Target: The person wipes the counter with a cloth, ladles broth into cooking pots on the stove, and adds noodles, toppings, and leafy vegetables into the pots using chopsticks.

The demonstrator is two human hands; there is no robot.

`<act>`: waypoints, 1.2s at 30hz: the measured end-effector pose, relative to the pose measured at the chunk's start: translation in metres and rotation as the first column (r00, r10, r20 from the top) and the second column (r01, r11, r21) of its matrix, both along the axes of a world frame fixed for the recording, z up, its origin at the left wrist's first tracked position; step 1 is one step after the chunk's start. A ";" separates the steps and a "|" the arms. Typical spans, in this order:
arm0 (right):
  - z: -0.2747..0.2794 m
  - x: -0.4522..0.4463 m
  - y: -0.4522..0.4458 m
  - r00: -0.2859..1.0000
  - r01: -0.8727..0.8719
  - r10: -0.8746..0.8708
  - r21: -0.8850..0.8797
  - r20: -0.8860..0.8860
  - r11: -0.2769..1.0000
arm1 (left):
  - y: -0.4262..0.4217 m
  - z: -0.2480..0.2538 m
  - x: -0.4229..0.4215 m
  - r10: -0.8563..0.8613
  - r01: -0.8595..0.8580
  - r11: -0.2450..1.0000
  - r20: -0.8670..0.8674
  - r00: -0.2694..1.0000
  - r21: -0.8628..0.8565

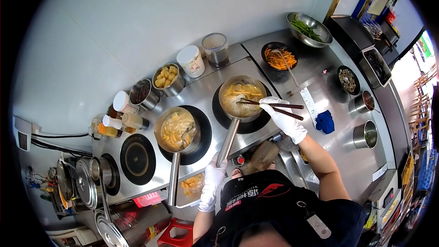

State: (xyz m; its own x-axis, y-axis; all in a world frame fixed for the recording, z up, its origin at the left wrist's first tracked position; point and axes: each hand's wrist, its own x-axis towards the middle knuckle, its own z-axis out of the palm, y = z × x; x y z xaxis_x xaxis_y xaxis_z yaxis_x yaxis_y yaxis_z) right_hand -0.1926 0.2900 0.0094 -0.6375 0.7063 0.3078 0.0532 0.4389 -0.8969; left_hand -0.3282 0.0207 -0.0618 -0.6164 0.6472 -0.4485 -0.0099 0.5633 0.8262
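My right hand (282, 120), in a white glove, holds a pair of dark chopsticks (288, 107). Their tips reach into the noodles and broth (241, 98) in the right-hand saucepan (226, 113), which sits on a round black hob (256, 125). Gloved as well, my left hand (213, 176) is closed around the end of that pan's long metal handle (230, 138). To the left, a second saucepan (195, 142) of noodles in broth rests on another black hob (204, 133), its handle (174, 178) pointing towards me.
Along the back stand a pot of yellow puffs (166, 77), a white tub (190, 61) and a clear canister (215, 48). Shredded carrot (280, 58), a bowl of greens (307, 29) and a blue cloth (325, 122) lie rightward. An unoccupied hob (137, 159) is at left.
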 end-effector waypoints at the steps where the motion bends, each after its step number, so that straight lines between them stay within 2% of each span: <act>1: -0.002 0.002 0.002 0.999 0.034 -0.035 -0.011 -0.010 0.999 | -0.001 -0.003 0.000 -0.006 0.006 1.000 -0.027 1.000 0.007; 3: 0.018 0.005 0.000 0.995 0.098 -0.099 -0.035 -0.025 0.995 | -0.002 -0.014 -0.001 -0.012 0.014 1.000 -0.078 0.997 0.020; 4: 0.035 0.011 -0.001 0.989 0.138 -0.138 0.004 0.051 0.990 | -0.002 -0.018 -0.001 -0.006 0.008 1.000 -0.084 0.996 0.022; 7: 0.042 0.022 0.005 0.981 0.193 -0.190 0.114 -0.041 0.974 | -0.004 -0.021 0.000 -0.012 0.016 0.999 -0.097 0.995 0.032; 8: 0.050 0.023 0.002 0.977 0.213 -0.215 0.152 -0.003 0.965 | -0.004 -0.020 -0.001 -0.028 0.033 0.998 -0.101 0.995 0.044; 9: 0.035 0.021 0.005 0.974 0.229 -0.227 0.065 -0.023 0.971 | -0.003 -0.018 -0.001 -0.045 0.052 0.997 -0.105 0.993 0.057; 11: 0.007 0.016 0.003 0.986 0.145 -0.154 -0.122 -0.062 0.982 | -0.003 -0.015 0.000 -0.031 0.035 0.999 -0.095 0.995 0.040; 13: 0.001 0.023 -0.007 0.999 0.042 -0.043 -0.086 -0.003 0.995 | -0.001 -0.010 0.000 -0.015 0.017 0.999 -0.074 0.997 0.031; 15: 0.009 0.028 -0.009 0.999 0.027 -0.025 -0.060 0.047 0.998 | 0.000 -0.002 0.001 -0.005 0.007 1.000 -0.037 0.999 0.028; 17: 0.023 0.035 -0.003 0.990 0.118 -0.106 -0.125 0.095 0.985 | 0.000 -0.001 0.001 -0.016 0.018 0.999 -0.047 0.999 0.032; 18: 0.026 0.036 -0.002 0.987 0.146 -0.138 -0.083 0.087 0.986 | 0.000 -0.001 0.001 -0.020 0.022 0.999 -0.052 0.998 0.036; 21: 0.027 0.037 0.002 0.990 0.085 -0.089 0.041 0.114 0.996 | 0.001 -0.001 0.001 -0.013 0.013 1.000 -0.032 0.999 0.006; 22: 0.024 0.036 0.003 0.996 0.085 -0.086 0.036 0.031 0.996 | -0.002 -0.010 -0.001 -0.021 0.023 0.999 -0.083 0.996 0.025; 24: 0.036 0.035 0.006 0.991 0.127 -0.128 0.037 0.039 0.991 | -0.003 -0.023 -0.002 -0.038 0.049 0.997 -0.182 0.983 0.059; 27: 0.044 0.027 -0.001 0.996 0.082 -0.081 0.010 -0.030 0.997 | -0.002 -0.012 0.000 -0.024 0.022 0.999 -0.096 0.995 -0.025; 30: 0.015 0.015 -0.002 0.999 -0.032 0.034 0.050 -0.027 0.998 | -0.003 -0.020 -0.001 -0.023 0.025 0.999 -0.113 0.993 0.021; 31: 0.004 0.015 -0.002 0.999 -0.035 0.035 -0.016 -0.020 0.999 | -0.003 -0.019 -0.001 -0.023 0.023 1.000 -0.085 0.996 -0.001; 33: 0.016 0.014 0.000 0.999 0.027 -0.028 -0.040 -0.022 0.999 | 0.000 -0.007 -0.001 -0.019 0.018 0.999 -0.031 0.999 -0.044; 35: 0.041 0.020 0.000 0.991 0.123 -0.121 -0.015 0.060 0.992 | -0.002 -0.018 -0.002 -0.022 0.023 1.000 -0.099 0.995 0.013; 36: 0.037 0.019 0.005 0.990 0.141 -0.140 0.001 0.018 0.990 | -0.004 -0.023 -0.001 -0.025 0.030 0.999 -0.131 0.991 0.041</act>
State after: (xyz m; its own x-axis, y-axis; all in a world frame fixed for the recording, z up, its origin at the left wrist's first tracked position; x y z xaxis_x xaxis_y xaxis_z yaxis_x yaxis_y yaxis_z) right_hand -0.1736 0.2947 0.0460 -0.5373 0.7893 0.2971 0.1303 0.4257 -0.8954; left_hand -0.3295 0.0164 -0.0846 -0.6496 0.6815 -0.3370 0.1149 0.5262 0.8425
